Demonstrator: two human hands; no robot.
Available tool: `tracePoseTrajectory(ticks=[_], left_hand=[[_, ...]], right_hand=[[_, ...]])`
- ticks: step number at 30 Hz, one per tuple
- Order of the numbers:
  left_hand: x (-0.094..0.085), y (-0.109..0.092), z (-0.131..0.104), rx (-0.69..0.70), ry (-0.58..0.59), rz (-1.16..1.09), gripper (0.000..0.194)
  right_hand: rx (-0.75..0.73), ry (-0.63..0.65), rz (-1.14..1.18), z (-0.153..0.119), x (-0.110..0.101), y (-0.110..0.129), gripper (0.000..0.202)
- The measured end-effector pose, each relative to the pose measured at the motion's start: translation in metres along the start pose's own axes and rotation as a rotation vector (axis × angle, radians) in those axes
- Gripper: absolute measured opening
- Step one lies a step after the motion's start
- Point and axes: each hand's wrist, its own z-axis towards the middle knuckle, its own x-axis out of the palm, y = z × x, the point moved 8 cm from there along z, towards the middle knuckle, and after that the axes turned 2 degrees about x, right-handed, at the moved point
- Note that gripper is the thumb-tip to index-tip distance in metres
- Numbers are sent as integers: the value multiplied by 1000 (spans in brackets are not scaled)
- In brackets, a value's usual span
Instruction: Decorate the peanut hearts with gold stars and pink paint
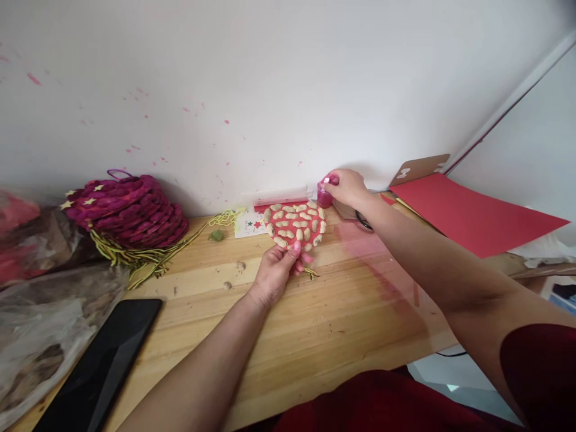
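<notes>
A red piece covered with rows of peanuts (299, 224) is held up at its lower edge by my left hand (281, 267), thumb on the front and fingers behind. Below it, a short yellow-green cord (310, 273) shows beside my fingertips. My right hand (345, 186) is closed at the top of a small jar of magenta paint (324, 197), just right of the peanut piece. What my right fingertips pinch there is too small to make out.
A magenta braided bundle (135, 210) with yellow-green cords lies at the left, near plastic bags (40, 336) and a black phone (101, 366). Red paper (472, 213) and a brown card (418, 170) stand at the right. A green clump (216, 235) lies near a white card (249, 223).
</notes>
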Motion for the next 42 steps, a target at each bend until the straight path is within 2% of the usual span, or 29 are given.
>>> tracePoseTrajectory(ticks=[21, 27, 37, 42], left_hand=[[-8, -2, 1, 51, -77, 53, 51], [-12, -3, 1, 63, -115, 31, 50], [-9, -7, 1, 77, -122, 81, 54], [-9, -7, 1, 85, -125, 98, 57]], right_hand=[[-7, -44, 15, 0, 3, -10, 27], [-16, -65, 42, -2, -4, -10, 26], [5, -134, 109, -11, -10, -19, 22], [56, -225, 208, -13, -30, -31, 21]])
